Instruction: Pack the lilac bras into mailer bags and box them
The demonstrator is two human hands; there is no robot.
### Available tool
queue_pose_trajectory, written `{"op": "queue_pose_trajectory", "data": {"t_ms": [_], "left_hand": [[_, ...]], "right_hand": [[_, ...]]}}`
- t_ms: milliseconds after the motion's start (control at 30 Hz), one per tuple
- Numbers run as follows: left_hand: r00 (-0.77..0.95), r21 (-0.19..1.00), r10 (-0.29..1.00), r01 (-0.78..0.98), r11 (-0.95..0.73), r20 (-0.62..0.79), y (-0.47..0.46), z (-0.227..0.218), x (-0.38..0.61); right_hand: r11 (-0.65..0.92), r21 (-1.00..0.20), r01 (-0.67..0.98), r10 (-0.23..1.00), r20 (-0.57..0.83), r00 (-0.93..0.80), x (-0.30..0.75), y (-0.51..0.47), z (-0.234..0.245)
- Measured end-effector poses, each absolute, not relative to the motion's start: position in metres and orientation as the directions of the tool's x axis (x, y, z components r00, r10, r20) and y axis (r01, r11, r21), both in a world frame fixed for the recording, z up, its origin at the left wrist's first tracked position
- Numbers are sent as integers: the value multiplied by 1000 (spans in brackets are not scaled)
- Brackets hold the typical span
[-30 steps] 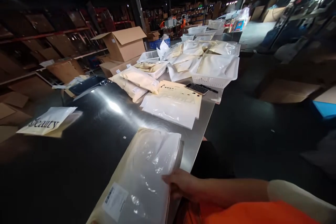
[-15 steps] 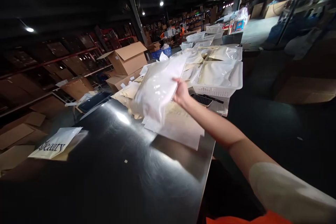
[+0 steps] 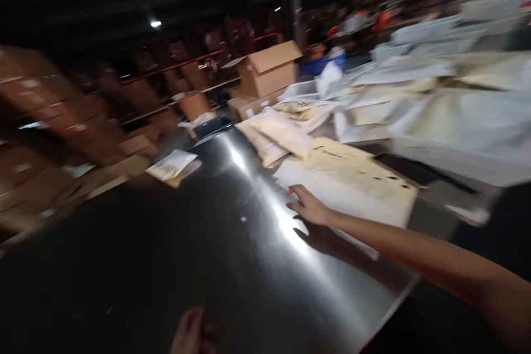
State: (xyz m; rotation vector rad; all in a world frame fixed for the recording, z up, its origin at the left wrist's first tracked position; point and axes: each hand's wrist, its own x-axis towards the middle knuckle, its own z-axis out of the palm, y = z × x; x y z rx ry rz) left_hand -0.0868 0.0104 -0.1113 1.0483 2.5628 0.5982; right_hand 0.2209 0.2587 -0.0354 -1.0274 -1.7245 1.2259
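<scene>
My right hand hovers over the shiny metal table, fingers apart and slightly bent, holding nothing. Just beyond it lie flat plastic mailing bags, white and cream, with blurred dark print. Packed cream bags are heaped behind them. At the bottom edge, my left hand is smeared by motion and partly cut off, so its fingers cannot be made out. Farther off on the left, a printed white bag lies by the table's far edge.
White plastic baskets of bags stand at the right. An open cardboard box sits behind the heap, near a dark bin. Stacked cartons line the left. A dark phone-like object lies beside the flat bags.
My right hand has let go of the full white bag and drawn back toward the table's middle. My left hand has come into view at the bottom. The camera has swung left.
</scene>
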Motion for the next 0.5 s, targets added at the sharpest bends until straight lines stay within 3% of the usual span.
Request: {"op": "queue_pose_trajectory", "data": {"t_ms": [67,100,133,200,367,500], "left_hand": [[-681,532,693,507,678,-235,2,-98,-95],[-647,527,723,537,658,-244,6,-89,-101],[-598,456,788,667,590,-145,16,-80,-110],[-598,377,800,729,571,-55,48,-65,-134],[-579,202,811,807,554,89,151,-63,-194],[-558,85,823,830,552,107,222,-75,-221]], "right_hand": [[412,-886,210,757,205,-621,201,235,-66],[599,-760,251,620,242,-747,194,231,-78],[721,-644,255,509,242,-826,188,231,-88],[852,-454,262,388,211,-897,180,237,-102],[818,-438,373,480,164,-862,179,251,-111],[826,-405,392,490,171,-855,183,252,-114]]}}
